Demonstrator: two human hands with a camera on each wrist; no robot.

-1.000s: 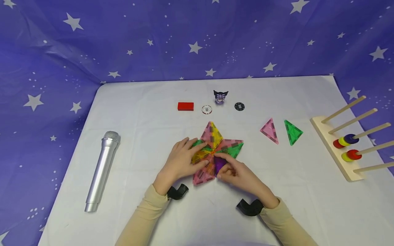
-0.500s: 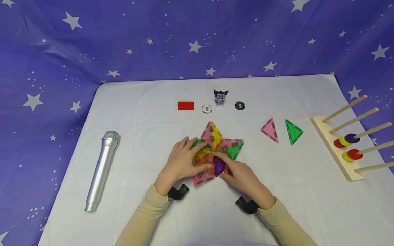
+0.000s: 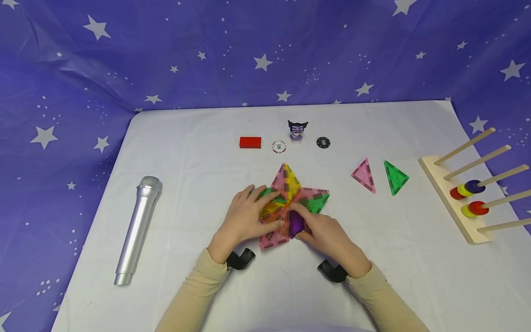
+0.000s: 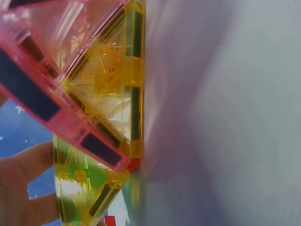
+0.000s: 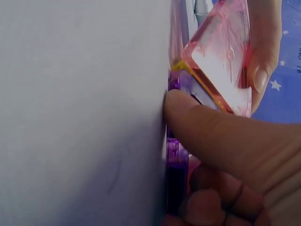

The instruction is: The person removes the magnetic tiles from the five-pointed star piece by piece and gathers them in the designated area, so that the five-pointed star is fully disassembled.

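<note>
A flat star of translucent magnetic triangle tiles [image 3: 290, 183] lies mid-table, in pink, yellow, green and orange. My left hand [image 3: 255, 213] rests on its left side with straight fingers pressing the yellow and green tiles. In the left wrist view the yellow tile [image 4: 113, 94] and a pink tile [image 4: 42, 99] fill the frame. My right hand [image 3: 304, 227] pinches the purple tile [image 3: 296, 223] at the star's lower edge, index finger on top and thumb at its near edge. In the right wrist view the thumb presses the purple tile [image 5: 176, 165], which lies against the table beside a pink tile [image 5: 221, 61].
A silver microphone [image 3: 136, 230] lies at the left. Behind the star sit a red block [image 3: 250, 142], two chips [image 3: 279, 147] and a small figure [image 3: 297, 129]. Loose pink [image 3: 364, 175] and green [image 3: 395, 177] triangles lie right, before a wooden peg rack [image 3: 439, 186] with rings.
My right hand has slid slightly left and forward, bringing its index finger toward the star's centre over the purple tile. The left hand has stayed put.
</note>
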